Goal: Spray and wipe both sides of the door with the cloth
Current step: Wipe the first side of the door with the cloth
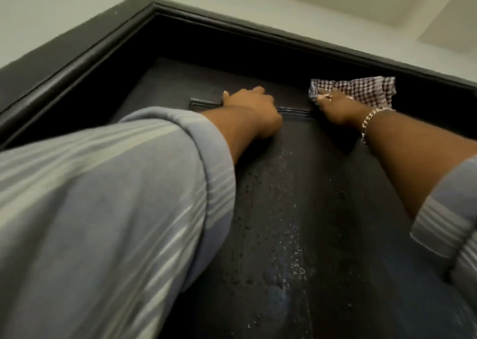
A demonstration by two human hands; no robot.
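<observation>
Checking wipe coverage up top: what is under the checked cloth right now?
The checked cloth lies against the dark door near its top edge, with the right hand pressing on its lower part. The door surface beneath it is covered, so wetness there cannot be seen.

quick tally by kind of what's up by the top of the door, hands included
hands: 2, left hand resting on the door, right hand pressing the cloth
checked purple-and-white cloth: 1
dark panelled door with spray droplets: 1
dark door frame: 1
silver chain bracelet on the right wrist: 1
striped grey-blue sleeves: 2
total: 8
</observation>
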